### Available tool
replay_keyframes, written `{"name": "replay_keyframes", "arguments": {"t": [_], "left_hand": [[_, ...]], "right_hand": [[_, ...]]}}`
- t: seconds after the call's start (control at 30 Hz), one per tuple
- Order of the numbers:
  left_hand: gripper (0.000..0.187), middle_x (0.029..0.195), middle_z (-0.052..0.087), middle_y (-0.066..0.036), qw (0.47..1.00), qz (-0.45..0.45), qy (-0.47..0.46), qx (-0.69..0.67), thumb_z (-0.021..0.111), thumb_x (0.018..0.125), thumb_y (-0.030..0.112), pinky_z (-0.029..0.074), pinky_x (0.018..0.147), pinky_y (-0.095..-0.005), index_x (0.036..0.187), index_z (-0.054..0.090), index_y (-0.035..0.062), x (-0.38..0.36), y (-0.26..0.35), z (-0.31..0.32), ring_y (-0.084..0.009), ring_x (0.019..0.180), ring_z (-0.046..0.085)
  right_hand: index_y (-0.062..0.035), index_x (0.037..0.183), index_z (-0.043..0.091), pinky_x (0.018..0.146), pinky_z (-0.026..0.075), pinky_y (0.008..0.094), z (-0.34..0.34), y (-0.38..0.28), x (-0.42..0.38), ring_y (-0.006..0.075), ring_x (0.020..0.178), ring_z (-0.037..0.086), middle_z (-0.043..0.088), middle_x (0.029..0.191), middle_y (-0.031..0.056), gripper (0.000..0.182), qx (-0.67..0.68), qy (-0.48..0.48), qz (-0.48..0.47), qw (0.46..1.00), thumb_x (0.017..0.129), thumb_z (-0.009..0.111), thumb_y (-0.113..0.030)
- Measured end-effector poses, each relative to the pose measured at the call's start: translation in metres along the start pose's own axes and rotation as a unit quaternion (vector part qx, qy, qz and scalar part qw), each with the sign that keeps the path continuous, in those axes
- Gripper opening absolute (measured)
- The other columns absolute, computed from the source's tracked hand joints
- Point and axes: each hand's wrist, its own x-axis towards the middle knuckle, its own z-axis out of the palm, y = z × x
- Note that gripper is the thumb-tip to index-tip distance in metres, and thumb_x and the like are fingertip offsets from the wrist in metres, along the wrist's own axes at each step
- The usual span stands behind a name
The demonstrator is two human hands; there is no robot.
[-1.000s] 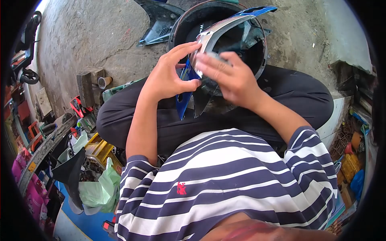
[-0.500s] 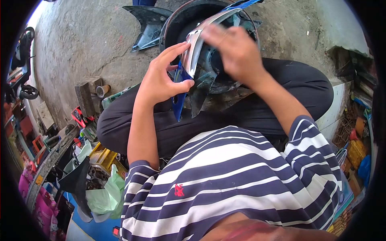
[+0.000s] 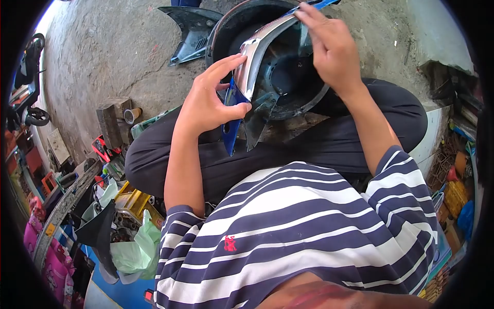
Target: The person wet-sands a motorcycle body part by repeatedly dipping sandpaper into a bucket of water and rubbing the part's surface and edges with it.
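A long curved panel, blue at both ends with a silvery band between, slants over a round black tub. My left hand grips its lower part, fingertips on the far edge and thumb on the near side. Up at the panel's far end, my right hand has its fingertips against the silvery surface; whether it pinches anything there is too small to tell. A dark, pointed plastic piece hangs over the tub's near rim.
Beyond the tub on the left, another dark plastic part lies on the concrete floor. A wooden block and a small cup stand left of my knee. A yellow crate and green bag are lower left.
My right hand has moved up and right along the panel to its far end and is no longer blurred. My left hand keeps its hold, with hardly any shift.
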Motion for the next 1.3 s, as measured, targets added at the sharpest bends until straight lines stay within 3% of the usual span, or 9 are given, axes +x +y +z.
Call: {"name": "replay_keyframes", "arguments": {"t": [0.13, 0.23, 0.47, 0.83, 1.03, 1.1, 1.13, 1.3], "left_hand": [[0.098, 0.166, 0.057, -0.01, 1.0, 0.005, -0.003, 0.0, 0.089, 0.07, 0.016, 0.057, 0.111, -0.0477, 0.163, 0.059, 0.0136, 0.001, -0.002, 0.0, -0.0267, 0.15, 0.057], [0.097, 0.165, 0.058, -0.011, 1.0, 0.007, 0.0, -0.011, 0.09, 0.071, 0.016, 0.058, 0.111, -0.0471, 0.163, 0.059, 0.0132, 0.0, -0.004, 0.001, -0.0273, 0.148, 0.058], [0.093, 0.16, 0.063, -0.011, 0.999, 0.025, 0.025, 0.005, 0.092, 0.069, 0.018, 0.062, 0.106, -0.0466, 0.157, 0.064, 0.0138, 0.0, -0.003, 0.003, -0.0296, 0.14, 0.066], [0.09, 0.158, 0.065, -0.012, 0.999, 0.032, 0.019, 0.003, 0.093, 0.07, 0.02, 0.062, 0.105, -0.0473, 0.156, 0.065, 0.0127, 0.001, -0.007, -0.001, -0.031, 0.137, 0.068], [0.088, 0.157, 0.067, -0.012, 0.998, 0.048, 0.028, 0.008, 0.094, 0.07, 0.02, 0.062, 0.104, -0.0463, 0.154, 0.067, 0.0122, 0.002, -0.011, 0.0, -0.0311, 0.136, 0.069], [0.088, 0.156, 0.067, -0.012, 0.998, 0.046, 0.035, 0.009, 0.094, 0.07, 0.02, 0.062, 0.104, -0.0459, 0.153, 0.067, 0.0121, 0.003, -0.012, 0.001, -0.0307, 0.136, 0.069], [0.09, 0.157, 0.066, -0.009, 0.999, 0.029, 0.02, 0.009, 0.087, 0.069, 0.012, 0.061, 0.106, -0.0474, 0.157, 0.065, 0.0122, 0.003, -0.009, 0.0, -0.0254, 0.139, 0.066], [0.09, 0.155, 0.067, -0.01, 0.999, 0.039, 0.026, 0.014, 0.085, 0.07, 0.012, 0.062, 0.105, -0.0463, 0.157, 0.065, 0.0121, 0.001, -0.011, 0.0, -0.0252, 0.137, 0.067]], "right_hand": [[-0.0185, 0.138, 0.078, 0.091, 0.06, 0.0407, 0.001, -0.018, -0.007, 0.0317, 0.102, 0.069, 0.075, 0.148, 0.0018, 0.051, -0.015, -0.005, -0.005, 1.0, 0.093, 0.068, 0.002], [-0.0149, 0.137, 0.077, 0.088, 0.06, 0.04, 0.006, -0.063, -0.026, 0.033, 0.099, 0.068, 0.073, 0.15, 0.0034, 0.05, 0.075, -0.101, -0.045, 0.991, 0.089, 0.072, 0.0], [-0.0151, 0.139, 0.077, 0.088, 0.061, 0.0388, 0.001, -0.075, -0.046, 0.0318, 0.099, 0.068, 0.072, 0.151, 0.0036, 0.058, 0.232, -0.156, -0.104, 0.954, 0.084, 0.079, 0.002], [-0.0164, 0.145, 0.075, 0.097, 0.059, 0.0424, 0.015, -0.078, -0.062, 0.0337, 0.109, 0.07, 0.069, 0.156, 0.0043, 0.064, 0.186, -0.104, -0.1, 0.972, 0.084, 0.078, 0.004], [-0.0159, 0.145, 0.074, 0.095, 0.059, 0.0409, 0.009, -0.068, -0.052, 0.0329, 0.106, 0.07, 0.07, 0.156, 0.0025, 0.071, 0.193, -0.14, -0.131, 0.962, 0.077, 0.078, 0.005], [-0.0122, 0.144, 0.075, 0.096, 0.058, 0.0422, 0.009, -0.072, -0.049, 0.0345, 0.11, 0.07, 0.071, 0.153, 0.0077, 0.069, 0.196, -0.15, -0.127, 0.961, 0.079, 0.076, 0.009], [-0.0104, 0.143, 0.075, 0.096, 0.058, 0.0428, 0.007, -0.075, -0.048, 0.0353, 0.112, 0.07, 0.071, 0.152, 0.0103, 0.068, 0.197, -0.156, -0.123, 0.96, 0.08, 0.075, 0.012], [-0.0103, 0.144, 0.074, 0.096, 0.058, 0.043, -0.001, -0.071, -0.042, 0.0349, 0.112, 0.07, 0.072, 0.152, 0.0089, 0.07, 0.19, -0.179, -0.149, 0.954, 0.078, 0.074, 0.013]]}}
